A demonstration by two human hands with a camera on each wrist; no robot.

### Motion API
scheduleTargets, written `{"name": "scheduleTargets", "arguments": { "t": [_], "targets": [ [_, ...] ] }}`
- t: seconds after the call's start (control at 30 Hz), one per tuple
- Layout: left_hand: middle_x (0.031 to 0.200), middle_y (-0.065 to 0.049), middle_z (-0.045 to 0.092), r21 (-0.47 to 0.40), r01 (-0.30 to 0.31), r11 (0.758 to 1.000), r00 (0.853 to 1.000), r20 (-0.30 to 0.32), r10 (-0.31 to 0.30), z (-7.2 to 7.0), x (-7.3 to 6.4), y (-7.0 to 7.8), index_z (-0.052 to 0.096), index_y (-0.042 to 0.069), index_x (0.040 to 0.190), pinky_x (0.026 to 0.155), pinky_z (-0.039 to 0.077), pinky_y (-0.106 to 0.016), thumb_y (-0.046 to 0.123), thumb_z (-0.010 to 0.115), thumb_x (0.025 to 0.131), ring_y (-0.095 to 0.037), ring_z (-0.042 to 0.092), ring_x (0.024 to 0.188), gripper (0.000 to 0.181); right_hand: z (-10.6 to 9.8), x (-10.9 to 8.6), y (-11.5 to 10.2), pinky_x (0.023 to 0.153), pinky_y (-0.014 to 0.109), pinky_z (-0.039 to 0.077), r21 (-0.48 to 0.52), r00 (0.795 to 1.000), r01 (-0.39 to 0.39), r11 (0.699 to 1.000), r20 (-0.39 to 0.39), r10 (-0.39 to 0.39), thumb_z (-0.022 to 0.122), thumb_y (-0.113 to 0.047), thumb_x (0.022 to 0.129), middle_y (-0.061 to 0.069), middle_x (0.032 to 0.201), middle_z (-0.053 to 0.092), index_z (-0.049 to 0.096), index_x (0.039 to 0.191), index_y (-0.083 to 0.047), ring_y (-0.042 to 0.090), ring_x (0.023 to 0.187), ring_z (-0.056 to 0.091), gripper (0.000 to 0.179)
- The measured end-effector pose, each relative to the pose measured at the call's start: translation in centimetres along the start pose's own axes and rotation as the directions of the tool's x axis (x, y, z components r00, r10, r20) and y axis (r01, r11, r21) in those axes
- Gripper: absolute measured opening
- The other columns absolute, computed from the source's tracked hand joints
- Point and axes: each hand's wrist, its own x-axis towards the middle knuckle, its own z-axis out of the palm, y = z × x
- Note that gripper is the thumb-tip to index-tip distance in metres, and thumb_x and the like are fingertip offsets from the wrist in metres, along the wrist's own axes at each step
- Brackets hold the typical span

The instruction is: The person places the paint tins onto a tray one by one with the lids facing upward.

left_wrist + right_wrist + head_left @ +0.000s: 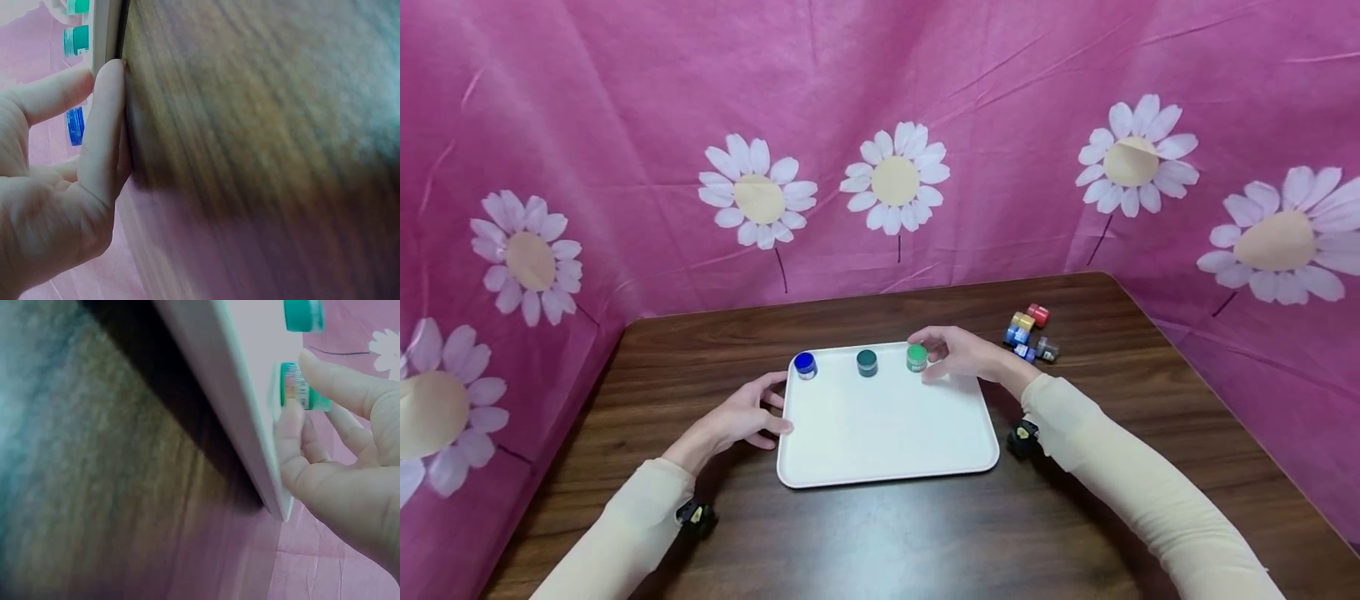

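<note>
Jar, light green [916, 359]: between right hand's [958, 352] thumb and fingers | pinch unclear | left hand [741, 414]: spread, touching tray [887, 429]

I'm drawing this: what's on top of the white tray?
A blue jar, dark green jar and bright green jar. In the head view, the right hand hides part of the tray.

In the left wrist view, the tabletop [262, 94] is blurred and the top edge cuts the light green jar [78, 6]. In the right wrist view, the dark green jar [302, 315] is likewise cut.
</note>
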Motion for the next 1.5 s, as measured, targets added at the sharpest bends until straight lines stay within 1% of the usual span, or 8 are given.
{"name": "scheduleTargets", "arguments": {
  "t": [0.27, 0.37, 0.53, 0.7, 0.93, 1.03, 1.23, 1.5],
  "targets": [
    [0.121, -0.023, 0.048, -0.007, 0.008, 1.000, 1.000, -0.011, -0.008, -0.1, 0.1, -0.3, 0.029, 0.009, 0.157, 0.069, 0.062, -0.047, -0.003, 0.079, 0.080, -0.027, 0.065, 0.089, 0.092, -2.7, -2.9, -0.3, 0.084, 0.040, 0.058, 0.064, 0.999, 0.053, 0.997, 0.003, -0.053, 0.077, -0.009, 0.090, 0.021, 0.133, 0.055, 0.054, 0.142, -0.003, 0.031, 0.109, 0.058, 0.057],
    [0.121, -0.023, 0.048, -0.010, 0.009, 1.000, 1.000, -0.009, -0.009, 0.0, 0.3, -0.4, 0.029, 0.009, 0.157, 0.069, 0.062, -0.047, -0.002, 0.080, 0.080, -0.027, 0.065, 0.089, 0.092, -4.4, -4.6, -0.3, 0.085, 0.043, 0.059, 0.093, 0.998, 0.060, 0.994, -0.004, -0.060, 0.075, -0.008, 0.092, 0.027, 0.136, 0.051, 0.050, 0.144, -0.001, 0.031, 0.109, 0.060, 0.058],
    [0.120, -0.023, 0.047, -0.012, 0.006, 1.000, 1.000, -0.002, -0.006, 0.0, 0.3, -0.3, 0.028, 0.008, 0.157, 0.068, 0.062, -0.047, -0.003, 0.079, 0.081, -0.026, 0.064, 0.088, 0.093, -7.4, -7.5, 0.4, 0.088, 0.046, 0.059, 0.139, 0.995, 0.058, 0.989, -0.091, -0.046, 0.074, -0.011, 0.094, 0.028, 0.138, 0.048, 0.049, 0.144, -0.003, 0.025, 0.107, 0.063, 0.057],
    [0.121, -0.023, 0.047, -0.010, 0.000, 1.000, 1.000, 0.000, 0.000, -0.1, 0.2, -0.2, 0.026, 0.008, 0.158, 0.068, 0.062, -0.047, -0.003, 0.079, 0.081, -0.026, 0.064, 0.088, 0.094, -10.1, -10.3, 2.1, 0.085, 0.043, 0.060, 0.112, 0.985, 0.034, 0.993, -0.170, -0.014, 0.074, -0.016, 0.095, 0.027, 0.140, 0.046, 0.045, 0.147, -0.003, 0.020, 0.102, 0.064, 0.060],
    [0.121, -0.023, 0.047, -0.007, -0.005, 1.000, 1.000, -0.002, 0.005, 0.1, 0.2, -0.2, 0.026, 0.007, 0.158, 0.068, 0.062, -0.047, -0.003, 0.079, 0.081, -0.025, 0.064, 0.087, 0.094, -11.7, -13.1, 5.2, 0.083, 0.049, 0.060, 0.090, 0.981, -0.074, 0.993, -0.171, 0.089, 0.076, -0.017, 0.093, 0.031, 0.151, 0.035, 0.033, 0.155, -0.006, 0.042, 0.125, 0.051, 0.077],
    [0.122, -0.023, 0.048, -0.006, -0.002, 1.000, 1.000, -0.004, 0.002, 0.0, 0.2, -0.2, 0.025, 0.007, 0.158, 0.068, 0.062, -0.047, -0.003, 0.079, 0.081, -0.025, 0.065, 0.087, 0.095, -11.5, -13.5, 6.5, 0.081, 0.050, 0.060, 0.113, 0.982, -0.098, 0.989, -0.153, 0.114, 0.078, -0.015, 0.090, 0.033, 0.152, 0.029, 0.028, 0.157, -0.007, 0.047, 0.125, 0.049, 0.084],
    [0.122, -0.024, 0.048, -0.010, -0.005, 1.000, 1.000, 0.000, 0.005, 0.0, 0.3, -0.1, 0.025, 0.007, 0.158, 0.069, 0.062, -0.047, -0.003, 0.079, 0.081, -0.025, 0.065, 0.087, 0.095, -11.3, -13.2, 8.8, 0.080, 0.047, 0.060, 0.165, 0.977, -0.155, 0.974, -0.121, 0.176, 0.082, -0.013, 0.086, 0.031, 0.152, 0.025, 0.025, 0.158, -0.013, 0.045, 0.124, 0.043, 0.092],
    [0.122, -0.024, 0.048, -0.013, -0.006, 1.000, 1.000, 0.009, 0.006, 0.0, 0.2, -0.3, 0.026, 0.008, 0.158, 0.069, 0.062, -0.048, -0.003, 0.079, 0.081, -0.026, 0.065, 0.088, 0.094, -11.6, -12.2, 10.0, 0.069, 0.045, 0.062, 0.146, 0.975, -0.168, 0.975, -0.124, 0.187, 0.084, -0.008, 0.083, 0.029, 0.140, 0.028, 0.021, 0.158, -0.009, 0.028, 0.098, 0.050, 0.098]
  ]
}}
